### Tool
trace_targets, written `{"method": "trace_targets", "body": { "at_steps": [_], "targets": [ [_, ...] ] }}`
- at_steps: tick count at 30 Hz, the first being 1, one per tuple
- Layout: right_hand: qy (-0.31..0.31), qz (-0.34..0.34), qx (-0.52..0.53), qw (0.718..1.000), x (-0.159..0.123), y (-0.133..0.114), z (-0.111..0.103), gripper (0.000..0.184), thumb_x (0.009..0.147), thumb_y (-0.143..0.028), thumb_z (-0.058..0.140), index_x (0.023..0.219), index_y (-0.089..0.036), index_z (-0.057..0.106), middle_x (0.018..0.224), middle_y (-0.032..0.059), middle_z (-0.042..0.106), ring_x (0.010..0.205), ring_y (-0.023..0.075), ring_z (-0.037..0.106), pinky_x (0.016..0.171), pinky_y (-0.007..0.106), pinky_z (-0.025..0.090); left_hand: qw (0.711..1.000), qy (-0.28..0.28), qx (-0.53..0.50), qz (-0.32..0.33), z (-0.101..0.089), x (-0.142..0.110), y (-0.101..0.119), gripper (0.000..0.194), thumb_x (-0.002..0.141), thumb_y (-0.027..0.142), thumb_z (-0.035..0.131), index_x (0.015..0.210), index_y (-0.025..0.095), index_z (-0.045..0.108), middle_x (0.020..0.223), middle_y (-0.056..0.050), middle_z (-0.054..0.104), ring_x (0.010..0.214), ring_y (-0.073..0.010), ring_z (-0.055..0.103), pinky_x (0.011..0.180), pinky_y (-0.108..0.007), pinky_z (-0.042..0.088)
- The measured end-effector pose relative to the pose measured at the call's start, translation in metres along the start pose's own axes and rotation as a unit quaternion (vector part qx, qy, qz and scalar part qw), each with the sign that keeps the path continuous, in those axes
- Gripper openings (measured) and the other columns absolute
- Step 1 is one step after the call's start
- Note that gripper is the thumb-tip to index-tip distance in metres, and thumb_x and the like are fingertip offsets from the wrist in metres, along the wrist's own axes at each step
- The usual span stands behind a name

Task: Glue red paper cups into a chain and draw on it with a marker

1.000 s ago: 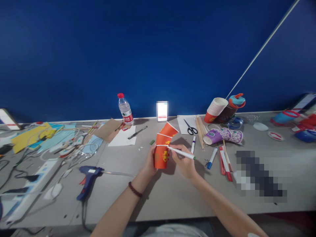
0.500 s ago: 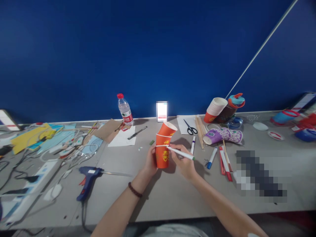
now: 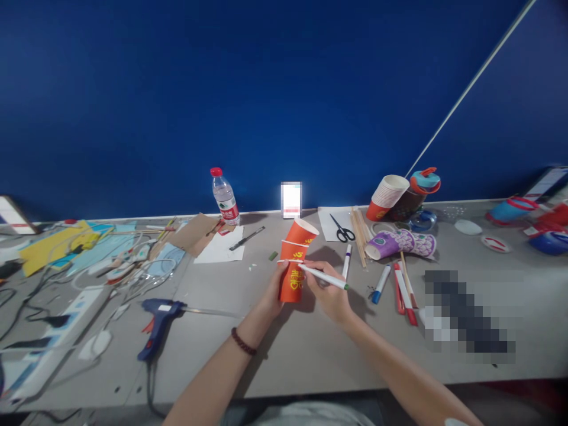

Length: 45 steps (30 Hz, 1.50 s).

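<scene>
Orange paper cups (image 3: 290, 284) with yellow lettering are joined one above another in a stack that bends to the right at the top. My left hand (image 3: 271, 291) is wrapped around the lowest cup from the left side. A white marker (image 3: 326, 276) with a green end is pinched in my right hand (image 3: 331, 296). Its tip reaches the stack just below the white rim of the lowest cup; whether it touches is too small to tell. A brown bead bracelet (image 3: 243, 341) circles my left wrist.
A blue glue gun (image 3: 157, 325) lies at left near a power strip (image 3: 57, 343) and tangled cables. Behind stand a water bottle (image 3: 225, 198) and a lit phone (image 3: 291, 200). To the right are scissors (image 3: 344, 232), wooden sticks (image 3: 358, 236), markers (image 3: 381, 284), purple cups (image 3: 390, 244) and stacked cups (image 3: 388, 195).
The cup stack has turned slightly in my left hand, so its lettering faces me more. The left thumb now lies higher, near the rim. My right hand keeps the marker at the cup.
</scene>
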State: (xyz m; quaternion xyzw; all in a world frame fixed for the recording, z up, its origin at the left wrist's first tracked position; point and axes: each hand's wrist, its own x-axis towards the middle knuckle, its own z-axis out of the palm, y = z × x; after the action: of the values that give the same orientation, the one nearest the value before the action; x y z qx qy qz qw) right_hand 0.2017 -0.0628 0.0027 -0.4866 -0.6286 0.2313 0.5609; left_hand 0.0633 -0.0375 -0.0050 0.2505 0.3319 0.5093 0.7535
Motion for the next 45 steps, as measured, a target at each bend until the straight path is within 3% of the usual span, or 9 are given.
{"method": "trace_targets", "body": {
  "at_steps": [9,17,22,45],
  "targets": [
    [0.008,-0.009,-0.022,1.0,0.001,-0.004,-0.001,0.014,0.087,-0.028,0.057,0.097,-0.022,0.066,0.091,0.0057,0.074,0.08,0.0207,0.07,0.073,0.033,0.056,1.0,0.007,-0.027,-0.007,0.002,-0.002,0.001,0.032,0.08,0.038,0.067,0.097,0.011,0.071,0.098,-0.014,0.073,0.09,-0.024,0.067,0.083,-0.031,0.051],
    [0.006,-0.007,-0.022,1.0,0.001,0.0,0.0,0.012,0.088,-0.028,0.058,0.097,-0.022,0.065,0.092,0.0055,0.074,0.08,0.0208,0.071,0.069,0.031,0.056,1.0,0.01,-0.007,0.001,-0.003,0.003,-0.001,0.051,0.079,0.052,0.064,0.104,0.008,0.068,0.094,-0.013,0.073,0.089,-0.0231,0.068,0.081,-0.03,0.052],
    [0.007,-0.017,-0.028,0.999,0.001,-0.001,0.0,0.013,0.088,-0.028,0.058,0.097,-0.022,0.065,0.094,0.0058,0.074,0.085,0.0215,0.071,0.076,0.033,0.056,1.0,0.003,-0.015,0.0,0.002,0.0,0.003,0.047,0.08,0.047,0.064,0.105,0.007,0.069,0.107,-0.015,0.072,0.098,-0.0243,0.066,0.088,-0.031,0.05],
    [-0.016,-0.027,-0.01,0.999,0.003,-0.003,0.0,0.008,0.085,-0.024,0.059,0.09,-0.023,0.065,0.098,0.0078,0.074,0.091,0.0234,0.071,0.082,0.039,0.056,1.0,-0.026,0.002,-0.008,0.006,-0.003,0.005,0.044,0.077,0.048,0.067,0.097,0.009,0.072,0.102,-0.015,0.073,0.094,-0.0257,0.067,0.087,-0.034,0.049]
  ]
}}
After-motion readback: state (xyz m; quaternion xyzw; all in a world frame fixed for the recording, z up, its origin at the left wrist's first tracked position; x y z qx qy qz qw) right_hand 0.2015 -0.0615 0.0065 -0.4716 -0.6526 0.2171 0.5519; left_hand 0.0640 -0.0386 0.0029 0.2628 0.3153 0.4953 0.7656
